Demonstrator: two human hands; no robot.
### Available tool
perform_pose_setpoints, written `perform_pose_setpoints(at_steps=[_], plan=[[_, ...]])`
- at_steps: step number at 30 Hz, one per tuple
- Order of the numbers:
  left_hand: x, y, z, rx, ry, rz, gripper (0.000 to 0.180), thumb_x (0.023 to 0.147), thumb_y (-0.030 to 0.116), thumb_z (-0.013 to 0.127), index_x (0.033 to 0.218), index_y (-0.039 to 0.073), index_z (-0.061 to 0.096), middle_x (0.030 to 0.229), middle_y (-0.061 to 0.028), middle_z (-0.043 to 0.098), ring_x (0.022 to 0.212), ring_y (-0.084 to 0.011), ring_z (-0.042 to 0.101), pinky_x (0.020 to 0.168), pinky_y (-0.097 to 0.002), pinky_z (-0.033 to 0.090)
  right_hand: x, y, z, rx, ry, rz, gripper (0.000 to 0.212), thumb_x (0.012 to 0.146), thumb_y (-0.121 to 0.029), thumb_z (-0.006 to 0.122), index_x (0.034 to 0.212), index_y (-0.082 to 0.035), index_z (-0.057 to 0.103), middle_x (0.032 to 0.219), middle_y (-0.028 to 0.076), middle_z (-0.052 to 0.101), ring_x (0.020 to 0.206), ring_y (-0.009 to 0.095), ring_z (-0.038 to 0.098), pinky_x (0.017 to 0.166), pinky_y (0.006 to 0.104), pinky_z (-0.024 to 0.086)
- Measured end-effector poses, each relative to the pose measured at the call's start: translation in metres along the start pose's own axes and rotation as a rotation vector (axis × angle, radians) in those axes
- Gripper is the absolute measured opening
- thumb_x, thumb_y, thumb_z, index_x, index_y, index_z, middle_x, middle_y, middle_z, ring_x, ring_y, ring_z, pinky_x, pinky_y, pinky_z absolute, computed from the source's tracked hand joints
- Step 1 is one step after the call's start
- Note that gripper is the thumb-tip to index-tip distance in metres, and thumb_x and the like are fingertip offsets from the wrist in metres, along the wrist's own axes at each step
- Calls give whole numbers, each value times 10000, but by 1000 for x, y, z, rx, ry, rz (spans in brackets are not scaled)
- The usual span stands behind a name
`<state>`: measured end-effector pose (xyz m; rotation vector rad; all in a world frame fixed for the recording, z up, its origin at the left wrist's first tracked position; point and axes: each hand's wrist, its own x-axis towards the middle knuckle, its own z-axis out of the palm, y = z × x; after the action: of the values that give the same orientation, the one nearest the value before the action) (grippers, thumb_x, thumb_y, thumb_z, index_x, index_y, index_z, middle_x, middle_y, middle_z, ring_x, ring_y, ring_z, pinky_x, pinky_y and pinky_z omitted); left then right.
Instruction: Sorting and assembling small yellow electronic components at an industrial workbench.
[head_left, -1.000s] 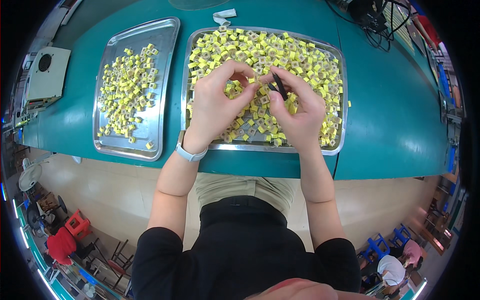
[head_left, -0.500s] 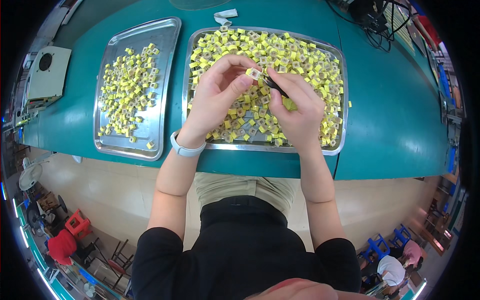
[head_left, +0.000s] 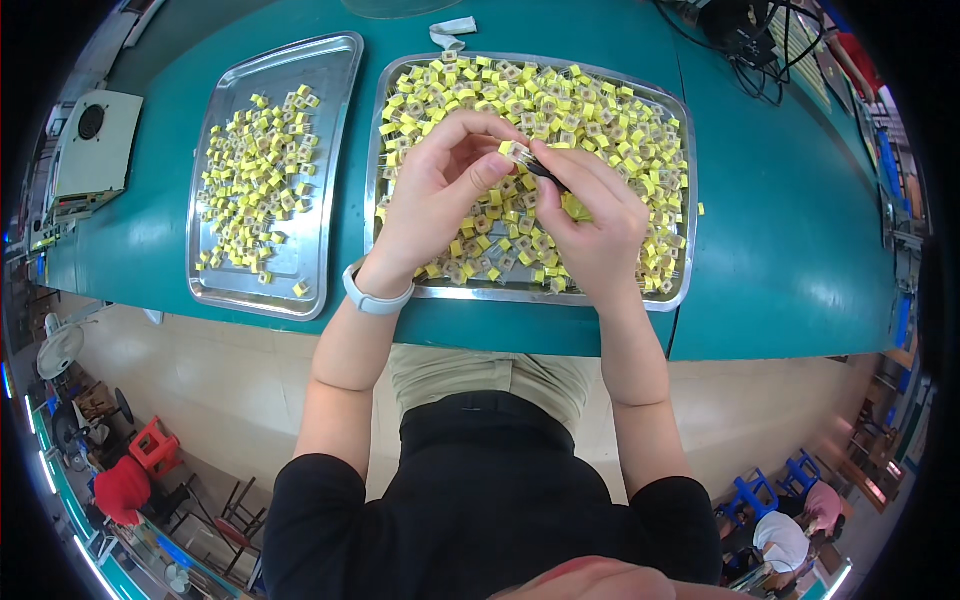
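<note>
yellow component (head_left: pixel 508 149) (one), two hands (head_left: pixel 430 190) (head_left: pixel 602 210), two trays (head_left: pixel 338 150) (head_left: pixel 500 294)

Black shirt (head_left: pixel 490 500), beige trousers (head_left: pixel 450 372), pale wristband (head_left: pixel 376 303)

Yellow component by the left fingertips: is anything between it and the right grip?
Only the black tool held in the right grip, its end close to the yellow component; nothing else visible stands in the way.
</note>
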<state>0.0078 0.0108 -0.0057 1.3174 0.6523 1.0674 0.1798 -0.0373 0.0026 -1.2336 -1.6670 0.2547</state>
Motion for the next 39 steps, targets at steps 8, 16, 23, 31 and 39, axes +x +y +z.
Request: perform_pose_setpoints(at_steps=[8, 16, 23, 31, 39], plan=[[1, 3, -2, -35, -10, -50, 245, 962, 136, 644, 1166, 10, 592, 1124, -66, 649, 968, -131, 630, 861, -288, 531, 2, 0, -1, 10, 29, 7, 375, 733, 76, 706, 1086, -47, 737, 969, 126, 723, 845, 242, 712, 729, 315, 574], [1, 2, -2, -27, -2, -26, 242, 958, 127, 647, 1164, 12, 594, 1102, -60, 649, 958, -125, 627, 841, -277, 535, 3, 1, -2, 0, 37, -16, 385, 717, 74, 710, 1081, -51, 737, 955, 122, 722, 814, 248, 713, 695, 320, 583], [1, 4, 1, -6, 1, -43, 253, 948, 117, 657, 1168, 12, 586, 1098, -58, 637, 926, -117, 621, 842, -272, 526, 1, -1, -2, 10, 20, 1, 369, 736, 70, 703, 1083, -48, 740, 970, 125, 728, 855, 242, 715, 740, 319, 576], [1, 1, -8, -279, -38, -102, 195, 1008, 188, 548, 1130, 36, 543, 1008, -51, 605, 864, -102, 573, 784, -259, 473, 2, -3, -2, 30, -34, 12, 379, 748, 87, 682, 1105, -33, 727, 982, 135, 719, 875, 235, 714, 766, 309, 572], [-2, 8, -5, -305, -72, -197, 214, 1051, 237, 459, 1093, 45, 544, 966, -36, 585, 809, -93, 550, 730, -247, 435, 0, -2, -2, 74, -104, 19, 443, 744, 88, 686, 1168, -37, 699, 1005, 129, 704, 861, 221, 706, 749, 299, 572]])
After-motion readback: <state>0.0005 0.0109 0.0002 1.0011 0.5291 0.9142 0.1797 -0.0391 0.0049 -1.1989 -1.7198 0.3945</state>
